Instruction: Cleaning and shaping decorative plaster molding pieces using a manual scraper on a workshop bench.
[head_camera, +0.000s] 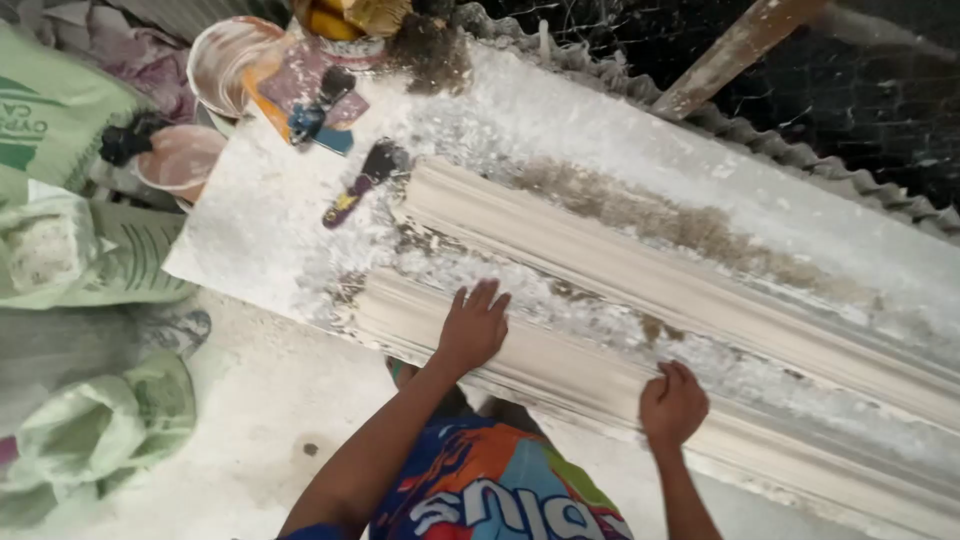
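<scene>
Plaster dust coats the bench (300, 200), a long white slab running from about ten o'clock down to four o'clock across the view. Two plaster mouldings lie on it, parallel to that line. The far moulding (640, 262) sits toward the middle of the slab; the near moulding (560, 375) lies along the edge closest to the person, and both hands rest on it. Its long axis runs from roughly nine o'clock to four o'clock, crossing in front of the body, so each hand meets it from the six o'clock side. The left hand (473, 328) lies flat and open near the moulding's nine o'clock end, fingers spread and pointing to twelve, pressing on the top face without gripping. The right hand (673, 402) sits further along toward four o'clock, fingers curled over the near edge in a loose hold. Green sacks (90, 260) are heaped on the floor at nine o'clock. Bowls (235, 55) stand at the slab's eleven o'clock corner, and a small dark brush (362, 182) lies just beyond the far moulding's end.
</scene>
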